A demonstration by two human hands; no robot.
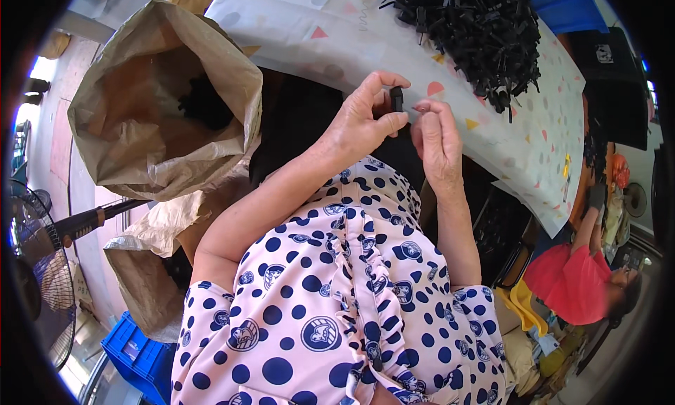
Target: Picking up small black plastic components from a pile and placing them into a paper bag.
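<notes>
Over the near edge of the table, my left hand (367, 115) pinches a small black plastic piece (397, 99) upright between thumb and fingers. Just right of it, and apart from it, is my right hand (439, 141). Its fingers are curled with the thumb against them; anything between the fingertips is too small to make out. Beyond my hands, a large heap of similar small black pieces (478, 39) lies on the table, which has a white cover (337, 36) with coloured shapes.
An open woven sack (98, 117) with black pieces inside stands at the left. Below it are a second sack (137, 285), a blue crate (140, 356) and a fan (42, 264). A person in a red top (569, 282) works at the far right.
</notes>
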